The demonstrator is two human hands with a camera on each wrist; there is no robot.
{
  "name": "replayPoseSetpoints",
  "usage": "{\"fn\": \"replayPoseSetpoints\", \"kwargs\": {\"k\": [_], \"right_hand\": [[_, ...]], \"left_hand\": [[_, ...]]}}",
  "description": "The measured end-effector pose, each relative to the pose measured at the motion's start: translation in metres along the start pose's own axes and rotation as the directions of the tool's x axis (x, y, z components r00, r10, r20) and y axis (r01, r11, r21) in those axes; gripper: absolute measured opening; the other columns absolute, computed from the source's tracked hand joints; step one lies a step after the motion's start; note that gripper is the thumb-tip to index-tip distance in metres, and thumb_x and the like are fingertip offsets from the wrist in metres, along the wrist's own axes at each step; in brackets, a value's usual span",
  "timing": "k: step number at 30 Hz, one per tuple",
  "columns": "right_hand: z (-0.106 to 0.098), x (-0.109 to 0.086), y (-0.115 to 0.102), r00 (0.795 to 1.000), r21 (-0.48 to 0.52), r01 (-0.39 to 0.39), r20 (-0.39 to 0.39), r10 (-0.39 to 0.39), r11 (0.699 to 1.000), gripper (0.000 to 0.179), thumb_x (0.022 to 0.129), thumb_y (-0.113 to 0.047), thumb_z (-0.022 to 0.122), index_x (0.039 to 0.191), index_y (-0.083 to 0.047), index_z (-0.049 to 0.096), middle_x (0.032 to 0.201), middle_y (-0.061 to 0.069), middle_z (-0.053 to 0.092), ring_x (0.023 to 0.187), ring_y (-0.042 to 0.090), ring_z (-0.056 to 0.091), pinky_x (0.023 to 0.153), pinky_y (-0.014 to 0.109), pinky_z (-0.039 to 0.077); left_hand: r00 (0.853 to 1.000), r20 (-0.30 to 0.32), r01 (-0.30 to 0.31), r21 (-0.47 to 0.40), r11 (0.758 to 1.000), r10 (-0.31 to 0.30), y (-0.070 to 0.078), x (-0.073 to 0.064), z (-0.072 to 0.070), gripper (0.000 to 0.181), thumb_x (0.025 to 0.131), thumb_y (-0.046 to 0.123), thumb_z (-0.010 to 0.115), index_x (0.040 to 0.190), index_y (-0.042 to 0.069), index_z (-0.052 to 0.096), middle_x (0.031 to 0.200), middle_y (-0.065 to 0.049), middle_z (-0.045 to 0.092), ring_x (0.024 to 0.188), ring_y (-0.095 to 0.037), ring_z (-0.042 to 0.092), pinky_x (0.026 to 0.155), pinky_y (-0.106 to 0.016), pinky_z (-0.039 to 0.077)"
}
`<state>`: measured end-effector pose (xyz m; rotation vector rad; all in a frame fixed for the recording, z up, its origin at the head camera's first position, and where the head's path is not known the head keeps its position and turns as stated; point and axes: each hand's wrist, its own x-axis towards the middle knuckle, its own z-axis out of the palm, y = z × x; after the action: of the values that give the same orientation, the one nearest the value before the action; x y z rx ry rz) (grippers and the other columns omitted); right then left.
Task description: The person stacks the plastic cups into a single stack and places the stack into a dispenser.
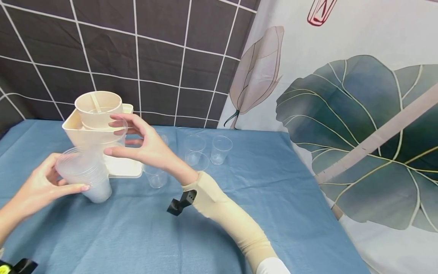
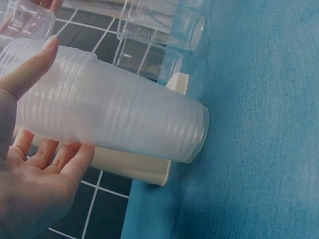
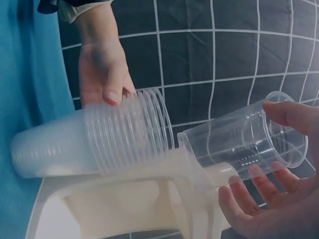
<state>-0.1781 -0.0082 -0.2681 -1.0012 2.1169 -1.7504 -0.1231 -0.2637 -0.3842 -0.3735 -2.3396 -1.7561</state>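
Note:
My left hand (image 1: pixel 48 180) grips a stack of clear plastic cups (image 2: pixel 124 109) near their rims, thumb on one side and fingers on the other. The stack leans slightly, its bottom at the blue cloth. Higher up, my right hand (image 1: pixel 142 142) holds a single clear plastic cup (image 3: pixel 234 142) between thumb and fingers. One end of that cup is close to the open rims of the stack in the right wrist view. In the head view the cup is faint against the cream container behind it.
Behind the stack stands a cream square container (image 1: pixel 73 127) with a round cream cup (image 1: pixel 106 118) in it. A flat cream piece (image 1: pixel 126 169) lies in front. Several clear cups (image 1: pixel 221 150) stand on the blue cloth (image 1: pixel 219 213) to the right. A dark gridded backdrop (image 1: pixel 161 61) hangs behind.

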Motion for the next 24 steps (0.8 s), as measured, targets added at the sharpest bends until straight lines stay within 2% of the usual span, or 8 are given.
{"fn": "replayPoseSetpoints", "kwargs": {"k": [5, 13, 18, 24], "right_hand": [[0.005, 0.003, -0.003, 1.0, -0.002, 0.028, -0.001, -0.028, 1.0, 0.066, 0.082, -0.004, 0.072, 0.139, -0.017, 0.042, 0.133, 0.001, 0.054, 0.105, -0.003, 0.055, 0.093, 0.013, 0.048], [0.015, 0.004, -0.006, 0.993, 0.043, 0.119, -0.028, -0.118, 0.992, 0.067, 0.082, -0.001, 0.071, 0.14, -0.013, 0.041, 0.137, 0.01, 0.053, 0.106, -0.005, 0.055, 0.095, 0.013, 0.048], [0.022, 0.007, -0.009, 0.994, 0.052, 0.107, -0.007, -0.107, 0.993, 0.067, 0.083, -0.002, 0.071, 0.141, -0.017, 0.04, 0.138, 0.005, 0.053, 0.111, -0.005, 0.055, 0.096, 0.012, 0.046], [0.03, 0.008, -0.012, 0.996, 0.105, 0.086, 0.004, -0.087, 0.991, 0.067, 0.083, 0.001, 0.07, 0.141, -0.013, 0.041, 0.14, 0.005, 0.053, 0.115, -0.008, 0.053, 0.097, 0.011, 0.045]], "left_hand": [[1.0, 0.0, 0.003, 0.038, 0.999, -0.003, -0.001, -0.001, 0.0, 0.07, 0.065, -0.022, 0.073, 0.114, 0.021, 0.046, 0.112, 0.018, 0.055, 0.096, 0.013, 0.057, 0.081, 0.002, 0.043], [1.0, -0.008, 0.014, 0.043, 0.999, -0.013, -0.004, -0.001, 0.0, 0.069, 0.066, -0.022, 0.073, 0.114, 0.019, 0.047, 0.111, 0.017, 0.055, 0.096, 0.013, 0.056, 0.08, 0.002, 0.042], [1.0, 0.005, 0.008, 0.042, 0.999, -0.008, -0.002, -0.001, -0.001, 0.07, 0.066, -0.022, 0.072, 0.115, 0.021, 0.047, 0.112, 0.018, 0.055, 0.096, 0.013, 0.057, 0.081, 0.002, 0.042], [1.0, 0.006, -0.001, 0.061, 0.998, 0.001, -0.002, -0.001, -0.001, 0.076, 0.066, -0.022, 0.073, 0.12, 0.024, 0.045, 0.114, 0.019, 0.053, 0.095, 0.013, 0.056, 0.079, 0.002, 0.042]]}}
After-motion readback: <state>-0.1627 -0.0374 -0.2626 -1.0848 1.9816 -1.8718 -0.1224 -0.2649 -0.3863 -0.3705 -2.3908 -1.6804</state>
